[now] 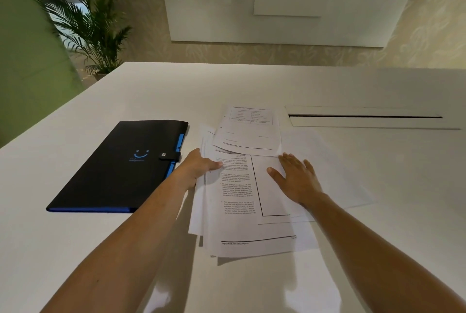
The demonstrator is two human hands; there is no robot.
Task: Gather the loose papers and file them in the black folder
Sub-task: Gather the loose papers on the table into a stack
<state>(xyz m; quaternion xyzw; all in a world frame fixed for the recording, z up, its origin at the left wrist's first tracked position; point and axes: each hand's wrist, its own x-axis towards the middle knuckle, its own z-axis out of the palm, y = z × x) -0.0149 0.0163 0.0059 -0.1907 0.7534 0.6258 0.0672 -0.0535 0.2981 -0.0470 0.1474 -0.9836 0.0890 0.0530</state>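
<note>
A loose, fanned pile of printed papers point(237, 191) lies in the middle of the white table point(75, 249). One sheet with a table printed on it point(248, 128) sits on top at the far end. My left hand point(199, 166) grips the pile's left edge, thumb on top and fingers underneath. My right hand point(295, 176) rests flat on the sheets with its fingers spread. The black folder point(121, 169) lies shut to the left of the papers, with a snap strap, blue tabs and a blue smile mark.
A long cable slot point(365, 117) is cut into the table beyond the papers on the right. A potted palm point(93, 22) stands past the table's far left corner. A green panel point(27, 60) rises at the left.
</note>
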